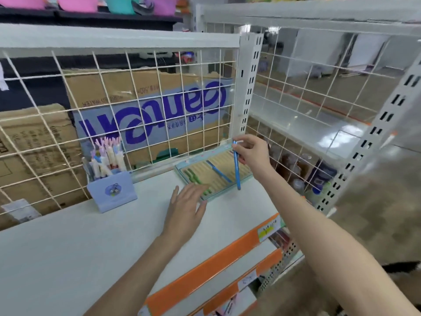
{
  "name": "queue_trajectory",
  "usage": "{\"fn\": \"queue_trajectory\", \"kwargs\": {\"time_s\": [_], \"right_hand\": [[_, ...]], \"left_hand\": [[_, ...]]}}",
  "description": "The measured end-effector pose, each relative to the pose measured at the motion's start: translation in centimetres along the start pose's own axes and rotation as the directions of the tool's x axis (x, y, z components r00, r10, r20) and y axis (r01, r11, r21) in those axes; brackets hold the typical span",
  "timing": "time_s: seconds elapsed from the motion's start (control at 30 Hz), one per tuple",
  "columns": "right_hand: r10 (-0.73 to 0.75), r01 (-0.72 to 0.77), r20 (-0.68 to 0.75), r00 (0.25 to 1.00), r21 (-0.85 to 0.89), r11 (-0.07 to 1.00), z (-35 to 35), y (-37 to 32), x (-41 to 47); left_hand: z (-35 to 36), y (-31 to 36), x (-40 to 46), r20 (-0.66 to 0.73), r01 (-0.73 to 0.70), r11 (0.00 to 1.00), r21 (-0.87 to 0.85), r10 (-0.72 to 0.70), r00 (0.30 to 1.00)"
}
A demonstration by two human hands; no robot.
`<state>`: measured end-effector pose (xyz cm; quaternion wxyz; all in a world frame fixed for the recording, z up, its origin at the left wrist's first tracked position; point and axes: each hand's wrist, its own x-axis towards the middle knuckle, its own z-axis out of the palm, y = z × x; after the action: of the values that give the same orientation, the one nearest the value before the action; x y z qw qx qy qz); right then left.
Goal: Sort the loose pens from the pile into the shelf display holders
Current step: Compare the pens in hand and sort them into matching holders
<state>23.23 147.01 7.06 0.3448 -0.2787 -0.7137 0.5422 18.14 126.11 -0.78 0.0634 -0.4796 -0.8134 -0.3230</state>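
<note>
Orange price strips [206, 267] edge the front of the white shelf [68, 242], closest to the viewer and well in front of the slotted pen tray [227, 185], which lies flat at the back right corner of that shelf against the wire grid panel [136, 106]. This tray has a pale blue frame and a tan ribbed bed of parallel grooves; two green pens [193, 175] lie in the grooves at its left side, and a blue pen [219, 171] lies slantwise across the middle grooves. A second blue pen, the held pen [237, 166], hangs nearly upright over the tray's right half, its lower tip near the tray's front edge. Left of the tray, well apart from it, stands a lilac pen holder [112, 192] full of pastel pens with rabbit-ear tops. Behind the tray, beyond the grid, lean cardboard boxes [145, 103] with blue lettering. The right hand [251, 153] reaches in above the tray's far right corner and pinches the top of the held pen between thumb and fingers, wrist bent down. The left hand [185, 207] lies flat, fingers straight and spread, with fingertips touching the tray's front left corner.
</note>
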Motion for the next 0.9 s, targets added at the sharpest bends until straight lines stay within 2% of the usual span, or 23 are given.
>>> {"fn": "queue_trajectory", "kwargs": {"time_s": [0.23, 0.43, 0.63, 0.9], "right_hand": [[-0.007, 0.022, 0.172, 0.985, -0.085, 0.996, 1.7, 2.6, 6.8], [-0.038, 0.108, 0.32, 0.947, -0.204, 0.973, 3.4, 5.5, 10.4], [0.001, 0.128, 0.435, 0.901, -0.269, 0.955, 4.4, 7.6, 11.8], [0.013, 0.234, 0.565, 0.825, -0.363, 0.902, 4.9, 9.0, 11.9]], "left_hand": [[4.9, 1.4, 4.5, 0.032, -0.046, 0.994, 0.101, 0.043, 0.999], [7.8, 1.7, 7.6, 0.064, -0.04, 0.954, 0.296, 0.022, 0.998], [9.5, 1.1, 8.0, 0.106, -0.022, 0.918, 0.395, -0.022, 0.994], [10.0, 0.9, 7.9, 0.096, -0.063, 0.875, 0.481, 0.019, 0.995]]}}
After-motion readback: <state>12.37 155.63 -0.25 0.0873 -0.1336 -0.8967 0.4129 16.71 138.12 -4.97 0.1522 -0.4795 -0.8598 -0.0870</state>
